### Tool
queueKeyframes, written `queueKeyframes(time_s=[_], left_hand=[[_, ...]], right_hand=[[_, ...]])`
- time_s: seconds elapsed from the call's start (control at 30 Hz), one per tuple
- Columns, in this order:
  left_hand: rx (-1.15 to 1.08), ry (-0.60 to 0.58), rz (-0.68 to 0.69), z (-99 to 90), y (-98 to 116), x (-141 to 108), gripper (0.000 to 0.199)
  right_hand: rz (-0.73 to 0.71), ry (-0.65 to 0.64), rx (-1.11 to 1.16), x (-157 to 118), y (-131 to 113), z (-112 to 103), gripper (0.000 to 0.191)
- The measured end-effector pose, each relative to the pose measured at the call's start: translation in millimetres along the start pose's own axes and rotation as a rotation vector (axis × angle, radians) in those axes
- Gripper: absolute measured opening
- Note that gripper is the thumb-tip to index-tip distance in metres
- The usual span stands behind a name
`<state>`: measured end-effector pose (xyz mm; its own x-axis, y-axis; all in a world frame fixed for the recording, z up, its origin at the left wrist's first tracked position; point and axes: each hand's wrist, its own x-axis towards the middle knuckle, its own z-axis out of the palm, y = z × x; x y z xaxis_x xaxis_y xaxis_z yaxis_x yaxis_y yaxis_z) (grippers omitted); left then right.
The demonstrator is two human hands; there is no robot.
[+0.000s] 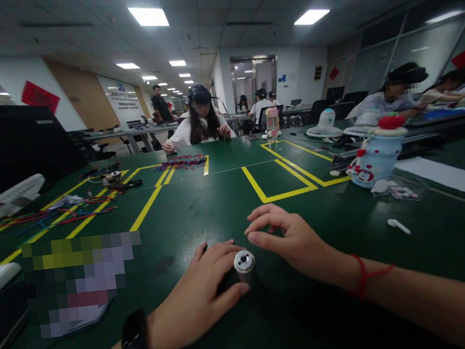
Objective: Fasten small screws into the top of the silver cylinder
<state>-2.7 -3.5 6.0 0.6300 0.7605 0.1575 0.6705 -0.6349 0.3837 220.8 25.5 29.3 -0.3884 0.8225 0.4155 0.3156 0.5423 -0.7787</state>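
Observation:
A small metal cylinder (245, 262) with a silver top and dark holes stands upright on the green table (218, 198), near its front edge. Around its left side curves my left hand (206, 289), thumb in front and fingers behind; the fingers are apart, and whether they touch the cylinder is hard to tell. My right hand (290, 240) hovers just to the right and beyond it, fingers loosely bent and apart, holding nothing.
A blue bottle (376, 152) with a red top, a white earbud (398, 226) and white paper (451, 175) lie right. Coloured wires (184, 162) sit far left of centre, more wires (64, 213) at left. A person sits across the table.

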Motion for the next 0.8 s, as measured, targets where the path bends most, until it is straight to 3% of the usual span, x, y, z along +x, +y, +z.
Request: queueKeyframes(time_s=[0.1, 0.33, 0.63, 0.8], left_hand=[[-0.003, -0.006, -0.010, -1.0, -0.2, -0.3, 0.045], [-0.007, -0.011, -0.019, 0.1, -3.6, -1.1, 0.047], [0.004, -0.001, -0.012, 0.6, -3.6, -2.1, 0.048], [-0.007, -0.003, -0.005, 1.7, -4.9, -1.4, 0.047]], right_hand=[[0.006, -0.068, -0.054, 0.1, 6.3, -14.0, 0.011], [-0.049, -0.440, -0.333, -10.2, 20.3, -33.7, 0.012], [-0.052, -0.466, -0.362, -11.0, 23.2, -31.7, 0.013], [0.010, -0.395, -0.129, -4.7, 25.8, -38.7, 0.021]])
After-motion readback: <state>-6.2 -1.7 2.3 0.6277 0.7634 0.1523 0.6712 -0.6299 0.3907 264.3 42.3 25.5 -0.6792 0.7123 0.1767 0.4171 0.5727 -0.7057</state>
